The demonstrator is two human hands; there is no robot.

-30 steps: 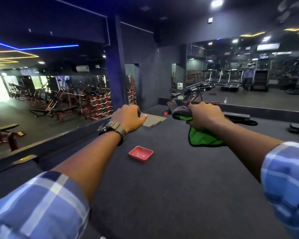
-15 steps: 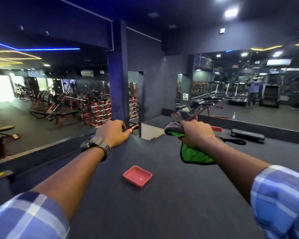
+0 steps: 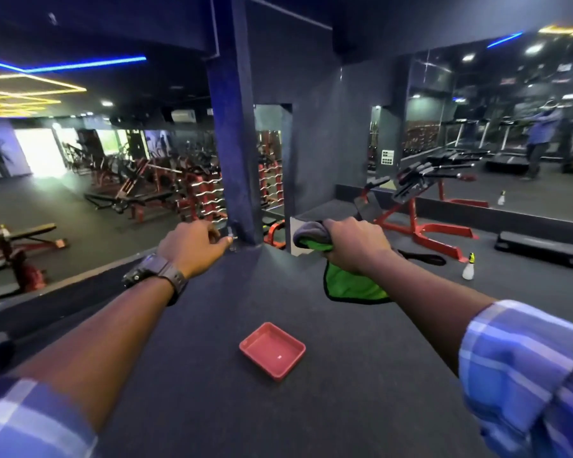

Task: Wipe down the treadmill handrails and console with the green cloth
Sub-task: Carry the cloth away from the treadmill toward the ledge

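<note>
Right hand (image 3: 356, 244) clenches the bunched green microfibre cloth (image 3: 351, 285), held out at arm's length; left hand (image 3: 194, 247) is loosely curled, empty. No treadmill is within reach; refolding a clean face first would help.

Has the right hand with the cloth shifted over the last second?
Cannot tell. The right hand keeps gripping the green cloth, but the camera itself tilted: the red tray slid down-frame too.

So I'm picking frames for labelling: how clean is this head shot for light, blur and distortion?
Head view: dim gym, blown-out bright opening at far left; wide-angle bending at the edges, stretching the sleeves; mirror wall adds reflections; right hand with the green cloth and the red tray look reasonably sharp; distant machines soft.
</note>
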